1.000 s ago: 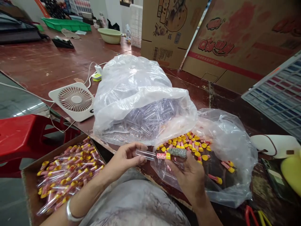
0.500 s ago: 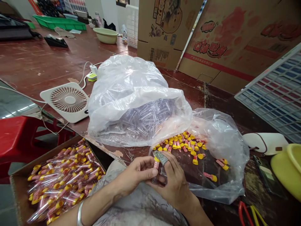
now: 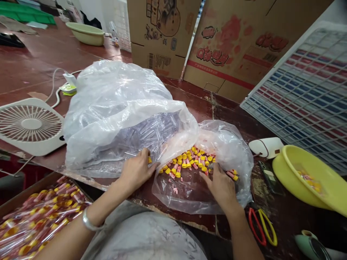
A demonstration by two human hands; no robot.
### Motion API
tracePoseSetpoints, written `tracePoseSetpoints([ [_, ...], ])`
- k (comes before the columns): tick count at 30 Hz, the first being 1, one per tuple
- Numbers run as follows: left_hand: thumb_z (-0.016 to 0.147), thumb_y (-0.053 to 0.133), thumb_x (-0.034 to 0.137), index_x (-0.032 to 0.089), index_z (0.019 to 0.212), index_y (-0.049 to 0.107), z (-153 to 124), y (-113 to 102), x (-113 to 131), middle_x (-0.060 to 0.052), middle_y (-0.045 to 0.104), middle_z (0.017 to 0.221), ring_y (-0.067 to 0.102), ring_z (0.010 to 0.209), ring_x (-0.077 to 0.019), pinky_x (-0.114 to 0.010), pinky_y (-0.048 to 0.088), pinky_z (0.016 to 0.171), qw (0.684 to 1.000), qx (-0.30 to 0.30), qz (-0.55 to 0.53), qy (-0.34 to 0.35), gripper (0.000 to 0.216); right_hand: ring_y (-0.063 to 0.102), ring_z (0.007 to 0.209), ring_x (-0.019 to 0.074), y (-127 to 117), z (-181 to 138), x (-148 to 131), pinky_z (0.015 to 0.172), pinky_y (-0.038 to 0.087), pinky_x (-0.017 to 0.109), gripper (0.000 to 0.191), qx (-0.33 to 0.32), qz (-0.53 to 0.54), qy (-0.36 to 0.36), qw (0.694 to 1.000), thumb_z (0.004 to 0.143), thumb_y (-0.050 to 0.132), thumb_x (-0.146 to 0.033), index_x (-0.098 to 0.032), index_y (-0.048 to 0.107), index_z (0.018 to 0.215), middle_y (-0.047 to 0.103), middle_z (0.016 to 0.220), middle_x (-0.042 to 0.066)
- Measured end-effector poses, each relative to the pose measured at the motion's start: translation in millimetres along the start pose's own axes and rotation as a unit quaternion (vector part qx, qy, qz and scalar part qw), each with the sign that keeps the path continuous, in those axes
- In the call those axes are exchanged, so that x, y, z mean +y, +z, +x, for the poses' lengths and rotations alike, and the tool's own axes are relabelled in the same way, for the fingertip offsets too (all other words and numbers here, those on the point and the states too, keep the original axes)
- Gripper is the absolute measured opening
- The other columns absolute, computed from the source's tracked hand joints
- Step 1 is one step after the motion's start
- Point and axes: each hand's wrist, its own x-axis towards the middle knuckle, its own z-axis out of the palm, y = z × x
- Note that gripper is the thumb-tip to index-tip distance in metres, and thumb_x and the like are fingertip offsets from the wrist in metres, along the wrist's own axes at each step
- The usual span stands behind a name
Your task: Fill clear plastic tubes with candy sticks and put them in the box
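My left hand (image 3: 138, 169) is at the mouth of a white plastic bag (image 3: 116, 83) full of clear plastic tubes (image 3: 154, 130). Its fingers curl, and a yellow cap (image 3: 149, 159) shows between index finger and thumb; the rest of that capped tube is hidden. Over the smaller clear bag (image 3: 187, 206), my right hand (image 3: 222, 186) reaches into a pile of short red-and-white pieces with yellow caps (image 3: 187, 159). Its thumb and forefinger are apart, with a grey cover on one finger. Filled, yellow-capped tubes (image 3: 46, 209) lie in a cardboard box at lower left.
A white fan (image 3: 31, 124) stands left of the large bag. To the right are a yellow basin (image 3: 300, 177), a dark phone (image 3: 271, 177), a white case (image 3: 267, 147) and red-and-yellow-handled scissors (image 3: 261, 225). Cardboard boxes (image 3: 217, 54) and a white crate (image 3: 300, 94) stand behind.
My hands were together over my lap around a yellow-capped tube. They have parted, left to the tube bag and right to the capped pieces. The view has turned right.
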Motion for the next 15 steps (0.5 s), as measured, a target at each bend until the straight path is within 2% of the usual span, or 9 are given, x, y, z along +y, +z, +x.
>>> tracePoseSetpoints([
  [3,0.093,0.048,0.046,0.011,0.114,0.054,8.8,7.5,4.9,-0.018,0.074,0.085,0.070,0.076,-0.0328,-0.036,0.046,0.066,0.998,-0.041,0.049,-0.006,0.041,0.068,0.066,0.0226,18.9,-5.0,12.6,0.056,0.044,0.029,0.022,0.009,-0.031,-0.017,0.999,0.093,0.057,-0.037,-0.017,0.056,0.100,0.071,0.077,0.009],
  [6,0.092,0.049,0.032,0.013,0.116,0.059,4.9,9.7,-2.7,-0.018,0.074,0.095,0.071,0.083,-0.0307,-0.036,0.047,0.071,0.999,-0.040,0.023,0.000,0.032,0.067,0.066,0.0214,18.2,-8.3,12.6,0.058,0.046,0.030,0.018,0.027,-0.007,-0.020,0.999,0.096,0.048,-0.033,-0.018,0.059,0.098,0.071,0.085,0.010],
  [9,0.090,0.051,0.027,0.016,0.113,0.065,-9.4,3.3,-24.8,-0.015,0.070,0.105,0.068,0.086,-0.0271,-0.034,0.047,0.076,0.997,-0.049,-0.050,0.023,0.029,0.069,0.073,0.0219,1.7,-7.6,6.2,0.066,0.053,0.034,0.022,0.054,0.141,-0.013,0.989,0.097,0.049,-0.039,-0.020,0.059,0.093,0.071,0.094,0.011],
  [12,0.091,0.055,0.035,0.019,0.109,0.069,-30.0,-7.3,-41.6,-0.010,0.068,0.107,0.065,0.094,-0.0259,-0.033,0.046,0.084,0.974,-0.106,-0.191,0.061,0.028,0.072,0.076,0.0217,-17.0,-6.5,-14.3,0.069,0.059,0.035,0.024,0.053,0.369,0.012,0.928,0.093,0.062,-0.045,-0.021,0.058,0.095,0.073,0.092,0.007],
  [15,0.089,0.060,0.043,0.021,0.110,0.070,-49.5,-14.9,-39.2,-0.007,0.067,0.111,0.062,0.101,-0.0249,-0.031,0.043,0.089,0.925,-0.173,-0.330,0.081,0.031,0.073,0.080,0.0207,-30.9,-5.9,-48.4,0.073,0.061,0.034,0.021,0.051,0.489,-0.026,0.870,0.092,0.065,-0.041,-0.022,0.060,0.098,0.073,0.093,0.006],
])
